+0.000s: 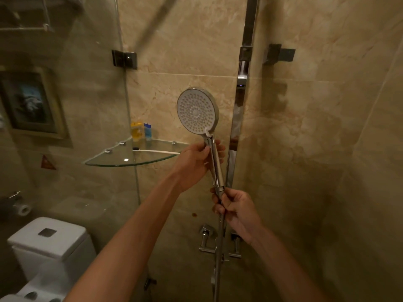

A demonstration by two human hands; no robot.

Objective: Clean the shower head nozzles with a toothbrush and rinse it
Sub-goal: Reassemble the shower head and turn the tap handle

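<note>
Hands (197, 159) first: the left one is wrapped around the upper part of the shower head's (197, 111) chrome handle, just under the round face, fingers curled behind it and thumb lying along the front. The right hand (234, 204) is closed lower down, pinching the spot where the handle meets the metal hose (218, 247), which hangs straight down from there past the taps (207, 238) on the wall. Between the two grips the shower head stands nearly upright, tilted a little to the left, its white face with rings of nozzles turned toward the person. It is held out in front of the beige tiled wall, beside the tall chrome shower column (238, 105). To the left, a toothbrush (156, 151) lies flat on the glass corner shelf (113, 159), dark bristles pointing left, its white handle end running behind the left hand. Two small bottles (140, 131) stand at the back of that shelf, near the corner
</note>
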